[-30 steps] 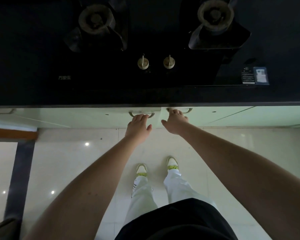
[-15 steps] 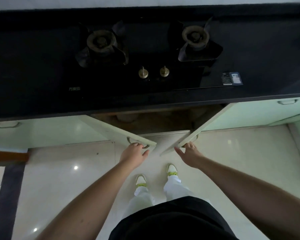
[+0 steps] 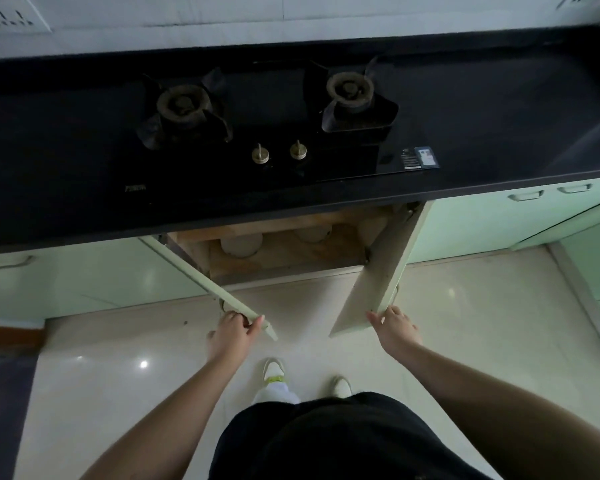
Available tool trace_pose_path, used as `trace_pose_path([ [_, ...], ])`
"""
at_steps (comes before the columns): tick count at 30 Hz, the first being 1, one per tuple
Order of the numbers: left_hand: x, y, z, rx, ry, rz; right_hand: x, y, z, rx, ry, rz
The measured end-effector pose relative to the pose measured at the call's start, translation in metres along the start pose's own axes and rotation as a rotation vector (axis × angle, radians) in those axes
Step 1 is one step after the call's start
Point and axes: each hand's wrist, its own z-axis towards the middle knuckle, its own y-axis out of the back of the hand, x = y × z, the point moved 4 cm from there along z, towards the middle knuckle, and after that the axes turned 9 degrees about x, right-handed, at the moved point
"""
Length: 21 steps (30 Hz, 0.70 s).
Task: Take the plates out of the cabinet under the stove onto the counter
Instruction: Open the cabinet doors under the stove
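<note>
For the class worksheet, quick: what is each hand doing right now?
Left hand: grips the left cabinet door at its outer edge.
Right hand: holds the right cabinet door at its lower corner.

We hold both cabinet doors swung wide: our left hand [image 3: 232,336] grips the left door [image 3: 201,278], our right hand [image 3: 397,329] the right door [image 3: 378,271]. Inside, pale round shapes [image 3: 241,244], perhaps plates, sit under the stove [image 3: 257,123].

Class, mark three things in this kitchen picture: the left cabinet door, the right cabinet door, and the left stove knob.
left cabinet door [image 3: 201,280], head view, on its top edge.
right cabinet door [image 3: 374,271], head view, on its inner face.
left stove knob [image 3: 260,155], head view, on its round cap.
</note>
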Motion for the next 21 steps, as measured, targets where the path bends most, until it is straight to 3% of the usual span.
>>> trace_pose_path([
  [4,-0.005,-0.005,-0.011,-0.237,0.113,-0.22,-0.028,-0.004,-0.024,-0.149,0.042,0.3],
  [6,-0.017,0.0,-0.01,-0.284,0.037,-0.081,-0.044,0.003,-0.031,-0.231,0.133,0.148],
  [10,-0.038,-0.009,0.011,-0.056,-0.248,0.225,-0.083,0.016,-0.024,-0.255,0.286,-0.303],
  [13,-0.044,-0.015,0.01,-0.058,-0.218,0.292,-0.114,0.025,-0.018,-0.2,0.225,-0.486],
  [18,-0.046,-0.024,-0.003,-0.01,-0.21,0.475,-0.134,0.039,-0.016,-0.116,0.093,-0.539],
  [21,-0.044,-0.026,-0.012,-0.026,-0.208,0.475,-0.119,0.047,-0.016,-0.104,0.134,-0.473],
])
